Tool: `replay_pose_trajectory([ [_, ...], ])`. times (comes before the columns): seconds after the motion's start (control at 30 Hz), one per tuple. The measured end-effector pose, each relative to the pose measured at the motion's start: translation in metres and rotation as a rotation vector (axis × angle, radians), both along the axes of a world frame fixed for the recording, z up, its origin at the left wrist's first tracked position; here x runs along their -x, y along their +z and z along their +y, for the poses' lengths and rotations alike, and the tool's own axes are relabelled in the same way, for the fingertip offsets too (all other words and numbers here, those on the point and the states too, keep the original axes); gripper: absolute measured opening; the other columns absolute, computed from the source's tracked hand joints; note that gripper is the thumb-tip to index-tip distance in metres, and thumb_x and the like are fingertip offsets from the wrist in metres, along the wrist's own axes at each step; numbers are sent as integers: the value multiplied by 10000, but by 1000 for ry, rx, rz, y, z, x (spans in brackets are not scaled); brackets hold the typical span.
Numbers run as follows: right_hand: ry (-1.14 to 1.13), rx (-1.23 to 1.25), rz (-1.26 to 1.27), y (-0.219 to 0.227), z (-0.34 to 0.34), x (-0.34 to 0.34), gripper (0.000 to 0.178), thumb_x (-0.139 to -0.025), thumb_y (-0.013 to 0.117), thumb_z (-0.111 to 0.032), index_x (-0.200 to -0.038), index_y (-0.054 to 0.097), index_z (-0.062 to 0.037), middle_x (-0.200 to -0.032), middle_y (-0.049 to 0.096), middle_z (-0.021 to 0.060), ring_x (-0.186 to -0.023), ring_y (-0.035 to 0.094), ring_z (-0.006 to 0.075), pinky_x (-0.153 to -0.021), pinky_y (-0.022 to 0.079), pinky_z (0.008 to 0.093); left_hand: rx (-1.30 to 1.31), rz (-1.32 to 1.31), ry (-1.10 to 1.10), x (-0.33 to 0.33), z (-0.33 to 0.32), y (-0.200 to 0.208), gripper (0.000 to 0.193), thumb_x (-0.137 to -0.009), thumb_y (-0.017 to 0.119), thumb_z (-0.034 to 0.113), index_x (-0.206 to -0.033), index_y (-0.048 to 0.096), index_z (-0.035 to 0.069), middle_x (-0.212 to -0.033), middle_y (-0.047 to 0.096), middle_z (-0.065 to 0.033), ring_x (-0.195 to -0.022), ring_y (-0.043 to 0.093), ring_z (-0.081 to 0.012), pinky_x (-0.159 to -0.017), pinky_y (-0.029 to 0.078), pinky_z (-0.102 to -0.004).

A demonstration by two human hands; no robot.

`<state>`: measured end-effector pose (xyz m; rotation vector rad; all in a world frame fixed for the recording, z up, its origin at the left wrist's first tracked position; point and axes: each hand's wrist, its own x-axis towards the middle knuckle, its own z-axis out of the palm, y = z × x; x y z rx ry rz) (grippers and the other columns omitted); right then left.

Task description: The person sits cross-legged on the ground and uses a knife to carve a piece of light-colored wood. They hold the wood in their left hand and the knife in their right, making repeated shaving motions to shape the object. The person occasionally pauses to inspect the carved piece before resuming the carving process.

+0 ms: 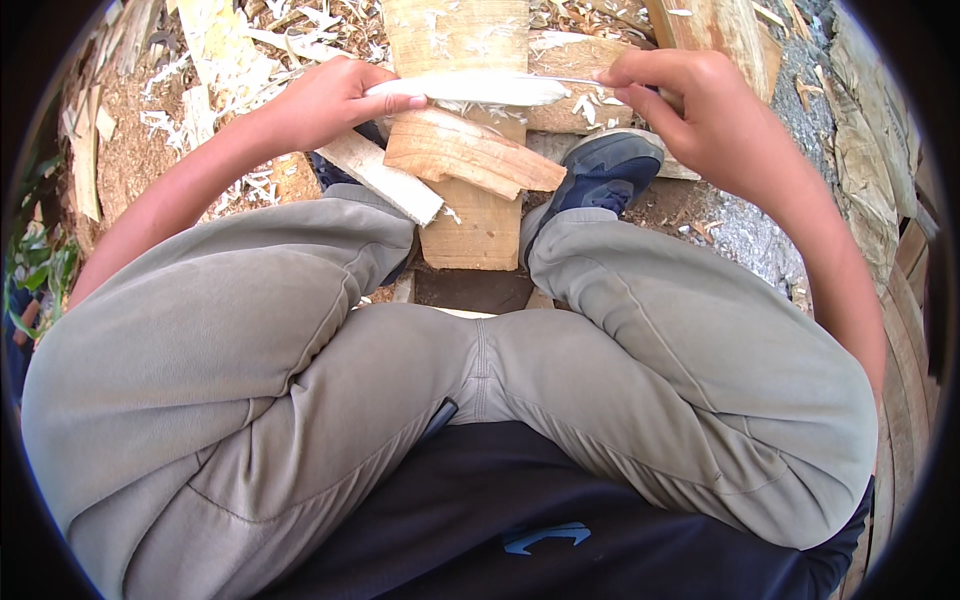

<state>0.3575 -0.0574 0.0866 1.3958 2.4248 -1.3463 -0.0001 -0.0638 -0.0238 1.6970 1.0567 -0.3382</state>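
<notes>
My left hand [345, 98] is closed round the left end of a pale, whittled piece of wood [480, 90], its thumb lying along the near side. The wood is held crosswise above an upright plank. My right hand [695, 100] pinches a thin, greyish metal blade [562, 79], seen nearly edge-on. The blade reaches left to the far edge of the pale wood at its right end; any handle is hidden in my fingers. Just below the whittled wood, a rough split wood piece [470, 155] lies across the plank [470, 230].
A squared offcut [380, 175] leans left of the plank. My dark blue shoe [608, 175] stands close on the right. Shavings [255, 190] litter the ground, and a thick timber [710, 30] lies at the far right. Grey rough ground [755, 240] lies beside my right forearm.
</notes>
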Motion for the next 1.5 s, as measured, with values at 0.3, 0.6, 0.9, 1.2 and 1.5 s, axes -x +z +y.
replay_pose_trajectory([
  [0.3,58,-18,-65,4,-1,-7,178,-937,652,-68,-1082,741,-15,-895,742,191,-812,716,369,-742,567,432,2,-12,7,1,0,1,702,-953,579,706,-793,739,41,-536,478,-36,-539,484,-175,-585,424,-374],
  [0.6,64,3,-99,-3,16,-33,181,-942,664,-37,-1094,753,6,-946,756,185,-836,727,320,-780,562,396,58,48,-31,-5,7,10,592,-980,638,551,-860,731,-21,-607,562,-94,-593,493,-189,-610,423,-375],
  [0.9,96,-49,-170,-4,15,-37,197,-949,657,-38,-1112,765,-13,-987,759,177,-861,723,317,-788,563,401,40,44,-38,-6,8,10,624,-972,626,603,-851,750,4,-584,536,-76,-573,498,-188,-592,421,-382],
  [1.2,139,-216,-198,-3,2,-37,224,-903,677,-34,-1102,771,-77,-908,700,140,-837,690,359,-755,554,439,30,10,-25,-3,6,8,658,-963,611,640,-861,751,5,-570,518,-84,-558,498,-208,-598,427,-399],
  [1.5,72,-234,-167,-10,-12,-34,225,-921,656,-57,-1107,769,-117,-910,675,125,-834,677,357,-729,541,452,40,16,-4,-3,4,4,690,-942,602,699,-862,769,35,-560,523,-73,-556,530,-200,-611,452,-386],
])
